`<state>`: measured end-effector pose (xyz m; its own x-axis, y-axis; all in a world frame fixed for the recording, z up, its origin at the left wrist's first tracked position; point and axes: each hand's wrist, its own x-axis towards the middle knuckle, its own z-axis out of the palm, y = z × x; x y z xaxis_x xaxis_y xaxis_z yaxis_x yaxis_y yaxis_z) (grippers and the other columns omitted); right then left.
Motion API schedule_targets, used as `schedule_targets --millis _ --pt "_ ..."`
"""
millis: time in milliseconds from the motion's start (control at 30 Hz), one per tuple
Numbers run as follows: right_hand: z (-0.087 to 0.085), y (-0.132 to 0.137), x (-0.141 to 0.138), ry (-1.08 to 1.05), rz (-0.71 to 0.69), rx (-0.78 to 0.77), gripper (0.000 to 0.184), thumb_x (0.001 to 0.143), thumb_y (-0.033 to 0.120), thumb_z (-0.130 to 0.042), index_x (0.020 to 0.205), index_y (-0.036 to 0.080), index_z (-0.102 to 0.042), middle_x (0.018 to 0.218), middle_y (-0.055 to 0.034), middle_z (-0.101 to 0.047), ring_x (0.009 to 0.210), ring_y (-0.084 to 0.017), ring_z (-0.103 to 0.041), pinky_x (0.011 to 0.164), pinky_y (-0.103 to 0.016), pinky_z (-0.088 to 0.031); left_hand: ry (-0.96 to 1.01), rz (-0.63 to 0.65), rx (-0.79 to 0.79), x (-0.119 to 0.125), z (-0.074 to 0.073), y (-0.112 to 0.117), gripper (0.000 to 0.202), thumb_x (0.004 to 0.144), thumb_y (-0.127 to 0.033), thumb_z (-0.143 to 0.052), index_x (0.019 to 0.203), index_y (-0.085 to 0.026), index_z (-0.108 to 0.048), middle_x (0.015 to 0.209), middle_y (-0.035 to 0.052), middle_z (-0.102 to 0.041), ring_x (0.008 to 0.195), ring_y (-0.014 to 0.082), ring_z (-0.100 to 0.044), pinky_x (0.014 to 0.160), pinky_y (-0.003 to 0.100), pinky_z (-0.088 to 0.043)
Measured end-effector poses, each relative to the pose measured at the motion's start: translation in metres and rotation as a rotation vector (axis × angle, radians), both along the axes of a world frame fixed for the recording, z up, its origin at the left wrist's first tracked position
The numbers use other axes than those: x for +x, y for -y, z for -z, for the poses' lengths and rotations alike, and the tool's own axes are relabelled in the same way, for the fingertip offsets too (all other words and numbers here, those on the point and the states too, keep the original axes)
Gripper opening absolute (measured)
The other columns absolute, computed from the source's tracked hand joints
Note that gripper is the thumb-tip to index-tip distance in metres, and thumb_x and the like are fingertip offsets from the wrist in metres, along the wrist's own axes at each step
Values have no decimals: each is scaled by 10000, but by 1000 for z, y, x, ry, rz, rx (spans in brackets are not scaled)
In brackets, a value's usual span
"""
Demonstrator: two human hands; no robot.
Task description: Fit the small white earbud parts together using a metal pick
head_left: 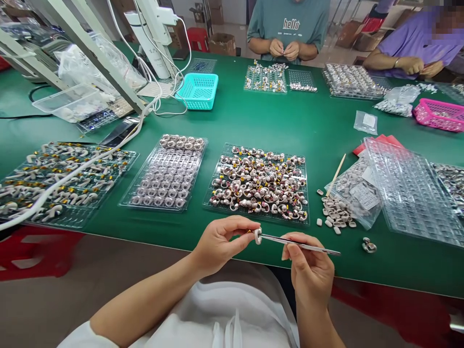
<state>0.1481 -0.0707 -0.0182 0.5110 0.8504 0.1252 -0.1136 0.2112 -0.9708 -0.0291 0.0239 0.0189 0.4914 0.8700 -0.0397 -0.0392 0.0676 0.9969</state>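
My left hand [219, 243] pinches a small white earbud shell [257, 236] between thumb and fingers, just over the near edge of the green table [275, 121]. My right hand [310, 268] holds metal tweezers [300, 245], whose tips reach left to the shell. Straight ahead of both hands lies a clear tray [259, 185] heaped with several earbud parts with coloured wires. Left of it another clear tray [167, 171] holds neat rows of similar shells.
A tray of white parts [58, 181] sits at far left under a white cable [83, 166]. Loose white pieces [335, 212], a wooden stick [335, 175] and empty clear trays [411, 193] lie at right. Two other people work across the table, beside teal [198, 90] and pink [439, 114] baskets.
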Motion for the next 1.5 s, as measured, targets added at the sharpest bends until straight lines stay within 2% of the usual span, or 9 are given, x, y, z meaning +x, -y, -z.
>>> schedule_targets --millis 167,333,467,733,833,1200,1500 --pt "-1 -4 -2 -74 1 -69 97 869 187 -688 951 220 -729 869 -22 -724 573 -80 -592 505 -211 -480 -67 -12 187 -2 1 0 186 828 -106 -681 975 -152 -783 914 88 -766 828 152 -712 743 203 -561" --pt "-2 -6 -4 -129 -23 -100 76 855 214 -699 925 214 -729 857 -24 -724 563 -82 -588 507 -214 -497 -68 -12 192 -3 4 1 185 834 -107 -683 980 -162 -782 931 87 -768 844 155 -712 753 205 -564" --pt "-3 -7 -4 -144 -43 -111 71 851 214 -702 916 208 -727 860 -30 -724 561 -85 -588 497 -215 -497 -41 -4 116 -1 3 1 183 828 -118 -697 977 -177 -787 935 77 -767 855 151 -712 751 192 -570" --pt "-3 -6 1 -171 -22 -55 68 868 198 -686 919 215 -728 855 -19 -723 561 -72 -582 519 -207 -495 3 -52 -221 2 -2 -2 131 771 -158 -768 898 -173 -798 848 45 -787 760 130 -730 691 150 -574" --pt "-1 -4 1 -127 6 -55 84 858 194 -694 933 216 -723 857 -23 -727 560 -85 -586 509 -222 -489 17 -51 -289 3 -3 -2 145 758 -182 -788 902 -165 -793 817 44 -791 740 139 -737 682 164 -582" --pt "2 -2 -4 -53 37 -46 112 848 206 -704 958 219 -711 883 -41 -736 549 -109 -591 468 -244 -474 17 -49 -329 4 -3 -2 218 729 -250 -819 908 -133 -777 820 69 -790 740 187 -749 720 262 -621" --pt "3 -2 -5 -31 11 -56 111 854 232 -698 964 221 -703 885 -44 -736 551 -116 -590 477 -258 -486 25 -47 -328 6 -6 -1 197 716 -232 -827 884 -140 -782 802 51 -788 727 162 -744 709 223 -611"
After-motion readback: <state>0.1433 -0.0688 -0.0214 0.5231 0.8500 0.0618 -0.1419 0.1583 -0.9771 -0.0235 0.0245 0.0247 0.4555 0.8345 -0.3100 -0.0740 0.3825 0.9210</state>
